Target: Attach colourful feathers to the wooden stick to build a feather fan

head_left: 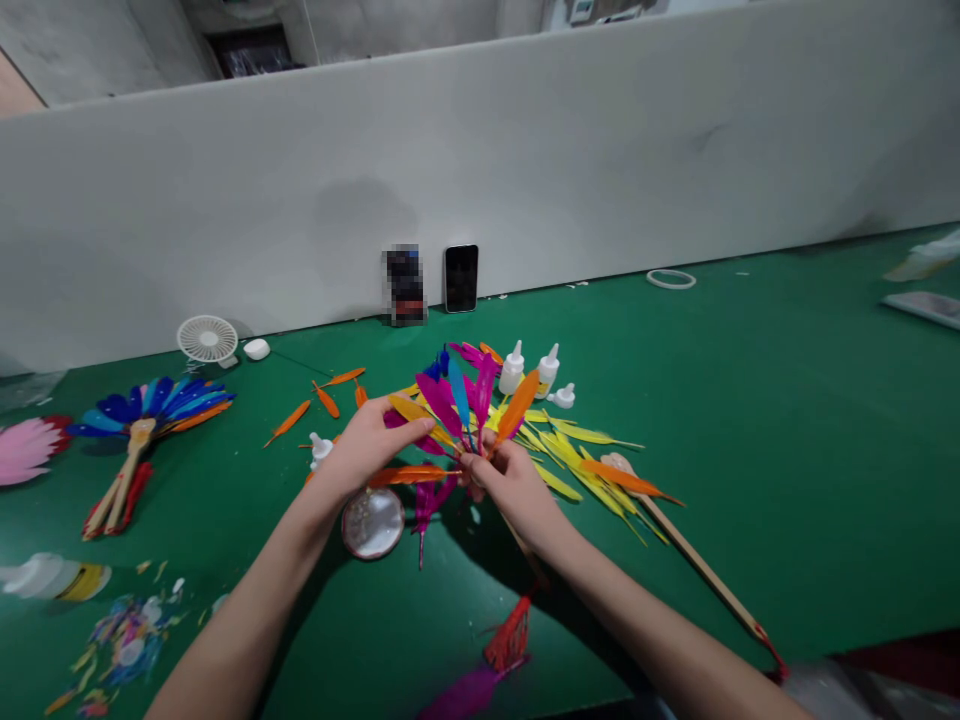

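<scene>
My right hand (510, 485) grips the base of a half-built feather fan (461, 400) of magenta, blue, yellow and orange feathers, held above the green table (750, 400). Its stick runs down under my wrist to a red tassel (510, 640). My left hand (367, 445) pinches a yellow feather (412, 410) at the fan's left side, with an orange feather (409, 475) just below it. Loose yellow feathers (570, 455) lie right of my hands.
Two white glue bottles (529, 370) stand behind the fan. A small round dish (373, 522) sits under my left wrist. A wooden fan stick (690, 555) lies at right. Finished fans (146, 425), a small white desk fan (207, 339), a phone (461, 278) and a grey partition (600, 150) sit behind.
</scene>
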`<state>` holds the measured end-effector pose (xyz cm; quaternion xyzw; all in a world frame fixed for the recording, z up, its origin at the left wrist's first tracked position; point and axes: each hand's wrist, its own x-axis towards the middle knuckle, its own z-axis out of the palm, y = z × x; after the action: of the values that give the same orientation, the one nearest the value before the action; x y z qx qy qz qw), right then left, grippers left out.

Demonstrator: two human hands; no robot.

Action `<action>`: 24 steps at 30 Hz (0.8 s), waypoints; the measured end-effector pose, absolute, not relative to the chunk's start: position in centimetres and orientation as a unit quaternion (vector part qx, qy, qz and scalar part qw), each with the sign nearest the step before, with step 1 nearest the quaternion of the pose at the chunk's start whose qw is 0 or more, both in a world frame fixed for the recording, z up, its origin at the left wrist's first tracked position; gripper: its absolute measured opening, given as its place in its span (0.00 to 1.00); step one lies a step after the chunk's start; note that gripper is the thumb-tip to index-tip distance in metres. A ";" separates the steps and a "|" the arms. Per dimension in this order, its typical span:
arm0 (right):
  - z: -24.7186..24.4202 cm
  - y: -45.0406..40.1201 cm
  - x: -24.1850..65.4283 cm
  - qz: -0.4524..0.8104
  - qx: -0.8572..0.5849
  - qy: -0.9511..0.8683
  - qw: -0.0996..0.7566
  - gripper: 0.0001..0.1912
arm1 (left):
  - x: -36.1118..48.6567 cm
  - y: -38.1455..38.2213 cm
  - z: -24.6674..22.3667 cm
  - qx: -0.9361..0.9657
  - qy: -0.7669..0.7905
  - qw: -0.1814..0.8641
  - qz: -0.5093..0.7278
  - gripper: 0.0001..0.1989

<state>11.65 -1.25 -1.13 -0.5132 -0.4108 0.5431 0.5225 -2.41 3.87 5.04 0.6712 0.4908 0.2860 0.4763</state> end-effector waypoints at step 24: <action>-2.0 -1.2 11.9 0.500 -0.500 -0.469 0.530 0.11 | -2.3 3.8 4.9 0.683 0.471 0.476 0.291 0.06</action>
<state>11.91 -1.22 -1.96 -0.5000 -0.4685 0.4998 0.5298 -2.31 3.78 4.94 0.6831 0.4710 0.2914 0.4761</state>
